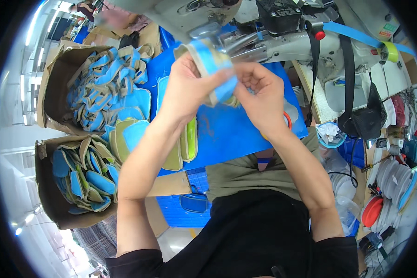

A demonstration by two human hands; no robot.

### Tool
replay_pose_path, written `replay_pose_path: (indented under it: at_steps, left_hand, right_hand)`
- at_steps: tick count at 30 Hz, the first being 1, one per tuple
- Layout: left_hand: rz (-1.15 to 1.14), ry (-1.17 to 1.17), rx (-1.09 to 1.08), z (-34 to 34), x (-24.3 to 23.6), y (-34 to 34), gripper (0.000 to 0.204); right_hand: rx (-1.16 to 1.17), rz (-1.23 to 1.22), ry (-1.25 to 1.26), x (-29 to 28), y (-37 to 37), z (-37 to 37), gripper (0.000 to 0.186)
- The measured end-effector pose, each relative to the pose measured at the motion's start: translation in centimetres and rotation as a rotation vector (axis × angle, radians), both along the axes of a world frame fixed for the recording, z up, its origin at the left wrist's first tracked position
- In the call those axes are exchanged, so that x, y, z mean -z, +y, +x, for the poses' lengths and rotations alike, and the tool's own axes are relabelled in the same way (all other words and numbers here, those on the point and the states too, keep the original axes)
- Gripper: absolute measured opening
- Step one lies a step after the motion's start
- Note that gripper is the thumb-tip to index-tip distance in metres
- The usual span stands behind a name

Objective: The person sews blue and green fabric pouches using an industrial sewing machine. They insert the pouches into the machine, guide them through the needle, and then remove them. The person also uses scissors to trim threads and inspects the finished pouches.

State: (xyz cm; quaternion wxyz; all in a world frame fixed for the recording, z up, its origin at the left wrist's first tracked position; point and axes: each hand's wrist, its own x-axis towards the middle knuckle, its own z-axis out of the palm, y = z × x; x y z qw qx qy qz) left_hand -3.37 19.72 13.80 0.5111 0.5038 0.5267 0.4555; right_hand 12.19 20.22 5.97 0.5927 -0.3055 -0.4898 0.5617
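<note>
Left hand [184, 88] gripped a blue-and-tan band [205, 54] over the bench [224, 141], toward its far edge — the band's length slanting from far left to near right, where the right hand [262, 95] curled closest, its hold too blurred to tell.

Blue-and-tan band [203, 56]: blurred, partly covered by the left hand [184, 88]; whether the right hand [263, 95] grips it cannot be determined. Red loop [289, 121] near the right corner of the surface [227, 139]: mostly hidden behind the right forearm [299, 164]. Pads [173, 159] at the near left corner: partly covered by the left forearm [146, 157]. Machine [183, 19]: cut off above
</note>
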Motion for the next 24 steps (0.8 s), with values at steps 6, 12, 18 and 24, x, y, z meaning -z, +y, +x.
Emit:
replay_pose_path:
  at_steps: [6,12,18,24]
  left_hand:
    - [-0.051,-0.032,0.016,-0.5,-0.6,0.2,0.030]
    - [-0.305,-0.474,-0.042,-0.9,-0.4,-0.7,0.019]
    - [-0.245,-0.392,-0.063,0.3,0.2,-1.2,0.019]
    - [-0.243,-0.279,-0.066,1.0,0.0,-1.2,0.021]
  right_hand:
    - [-0.090,-0.078,0.070,-1.1,0.2,0.7,0.021]
    - [-0.129,-0.046,0.120,-0.6,0.2,1.0,0.023]
    - [-0.143,-0.051,0.080,0.0,-0.3,1.2,0.023]
    - [-0.138,-0.070,0.033,-0.7,-0.7,1.7,0.025]
